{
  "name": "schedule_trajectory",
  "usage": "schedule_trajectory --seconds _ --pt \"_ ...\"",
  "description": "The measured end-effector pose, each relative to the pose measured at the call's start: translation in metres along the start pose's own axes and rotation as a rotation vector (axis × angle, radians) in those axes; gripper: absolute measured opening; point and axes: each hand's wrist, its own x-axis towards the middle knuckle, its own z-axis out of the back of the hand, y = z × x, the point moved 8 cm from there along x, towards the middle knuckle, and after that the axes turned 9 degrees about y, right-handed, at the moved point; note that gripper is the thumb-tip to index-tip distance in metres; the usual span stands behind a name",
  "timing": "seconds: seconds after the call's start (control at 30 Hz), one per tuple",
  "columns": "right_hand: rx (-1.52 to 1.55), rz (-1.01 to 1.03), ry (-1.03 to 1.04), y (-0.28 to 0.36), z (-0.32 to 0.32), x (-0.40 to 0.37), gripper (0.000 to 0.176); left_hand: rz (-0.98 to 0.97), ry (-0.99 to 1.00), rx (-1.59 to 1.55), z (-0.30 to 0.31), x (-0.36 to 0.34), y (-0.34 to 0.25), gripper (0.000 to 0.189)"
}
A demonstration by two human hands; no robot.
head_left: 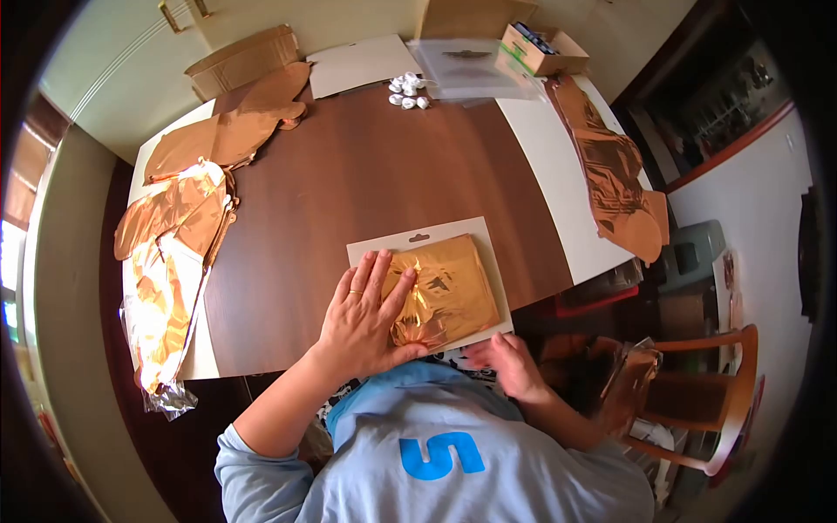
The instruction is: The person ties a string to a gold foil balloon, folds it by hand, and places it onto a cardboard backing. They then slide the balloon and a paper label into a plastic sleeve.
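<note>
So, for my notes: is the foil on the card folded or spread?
Folded: the foil is a compact creased rectangle within the card, left hand on it.

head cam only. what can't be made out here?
Head view throughout:
- Folded copper foil: its left part lies under the left hand, and its shape is unreadable.
- Right hand: the fingertips are blurred at the near edge of the table, so any grip on the white card is unclear.
- White card's near edge: hidden by the blue shirt.
- Small white pieces: too small to identify.

foil balloon (445, 292): glossy, crinkled | card (384, 248): matt paper | table (349, 166): smooth wood
</note>
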Motion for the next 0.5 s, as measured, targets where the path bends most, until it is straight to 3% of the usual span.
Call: schedule_trajectory --seconds 0.1,0.2,0.3,0.4,0.5 --pt "0.288 0.116 0.038 0.018 -0.047 0.015 0.052 -0.022 -0.003 0.007 0.002 0.001 -0.008 0.099" --pt "0.252 0.020 -0.024 0.016 -0.055 0.013 0.047 -0.054 -0.028 0.012 0.004 -0.003 -0.015 0.098" --pt "0.049 0.222 -0.111 0.023 -0.042 0.003 0.032 -0.055 -0.044 0.007 0.005 -0.002 -0.020 0.097" --pt "0.235 0.194 -0.148 0.027 -0.037 0.005 0.028 -0.052 -0.058 0.023 0.004 0.001 -0.023 0.097" --pt "0.115 0.258 -0.172 0.043 -0.040 0.008 0.026 -0.054 -0.088 0.016 0.007 0.000 -0.026 0.097"
